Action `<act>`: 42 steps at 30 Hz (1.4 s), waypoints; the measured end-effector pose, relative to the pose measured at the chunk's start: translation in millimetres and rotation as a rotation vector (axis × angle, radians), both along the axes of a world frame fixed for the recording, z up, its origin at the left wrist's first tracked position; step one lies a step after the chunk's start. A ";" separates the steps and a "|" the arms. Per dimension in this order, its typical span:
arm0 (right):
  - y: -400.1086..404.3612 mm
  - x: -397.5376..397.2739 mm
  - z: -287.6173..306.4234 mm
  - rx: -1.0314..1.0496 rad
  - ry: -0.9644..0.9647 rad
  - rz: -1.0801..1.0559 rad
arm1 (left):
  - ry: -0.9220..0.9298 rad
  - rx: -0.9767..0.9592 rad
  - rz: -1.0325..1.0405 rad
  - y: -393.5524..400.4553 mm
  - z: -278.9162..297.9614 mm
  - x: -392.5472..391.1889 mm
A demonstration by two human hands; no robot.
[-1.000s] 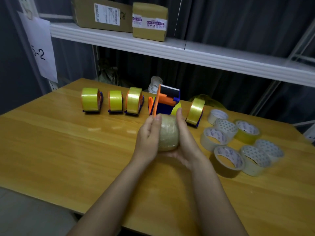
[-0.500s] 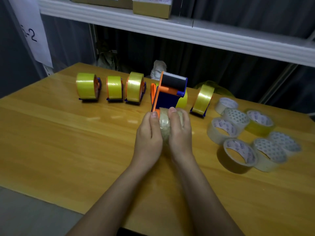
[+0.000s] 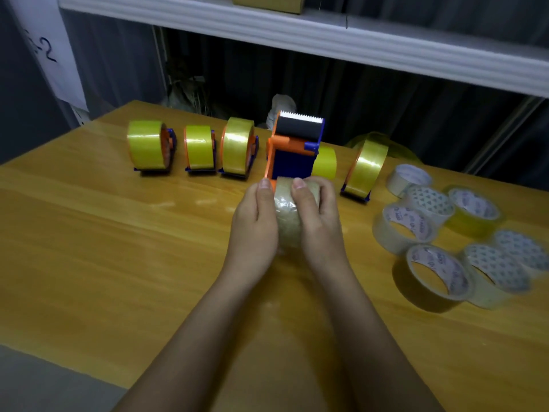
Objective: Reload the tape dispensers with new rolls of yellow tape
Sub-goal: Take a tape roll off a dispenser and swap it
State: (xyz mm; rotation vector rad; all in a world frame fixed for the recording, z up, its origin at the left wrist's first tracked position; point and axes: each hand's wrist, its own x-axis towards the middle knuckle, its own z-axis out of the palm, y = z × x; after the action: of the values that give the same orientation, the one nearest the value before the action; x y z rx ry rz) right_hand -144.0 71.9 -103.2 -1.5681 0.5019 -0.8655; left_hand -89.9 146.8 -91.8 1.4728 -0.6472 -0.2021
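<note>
Both hands clasp a tape roll (image 3: 286,221) against the dispenser (image 3: 292,153); left hand (image 3: 255,227) and right hand (image 3: 319,224) flank it, fingers curled round it.

Behind the glossy yellow-brown wooden table (image 3: 89,263), a long white shelf board (image 3: 297,34) running across dark grey pleated curtains (image 3: 386,93), with the bottom edge of a brown cardboard box (image 3: 267,3) just showing on top of it. At far left, a white paper sheet (image 3: 50,52) hand-marked "-2", hanging against the dark wall. Past the table's far edge, a crumpled whitish bundle (image 3: 280,110), too dim to identify, and a tangle of pale dry strands (image 3: 185,95) in the shadows.
</note>
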 end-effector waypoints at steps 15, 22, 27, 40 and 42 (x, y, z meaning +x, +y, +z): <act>2.4 -31.3 0.9 -0.618 0.138 -0.017 | 0.493 0.093 -0.169 6.3 27.2 13.8; 6.5 -43.6 15.6 -0.501 0.336 0.135 | 0.495 0.207 -0.197 14.9 22.7 21.9; -14.1 -54.9 62.8 -0.975 0.645 0.220 | 0.418 0.383 -0.415 17.1 38.7 39.8; -10.6 -29.6 40.0 -0.666 0.558 -0.187 | -0.317 0.526 -0.145 9.7 19.5 4.8; -10.1 -28.7 39.3 -0.627 0.544 -0.150 | -0.331 0.484 -0.084 6.1 17.2 2.8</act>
State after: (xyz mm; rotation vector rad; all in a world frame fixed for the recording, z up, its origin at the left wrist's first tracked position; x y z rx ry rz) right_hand -172.6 61.8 -64.0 -2.3920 0.7898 -0.7368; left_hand -87.0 152.9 -74.5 1.9692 -0.9759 -0.1889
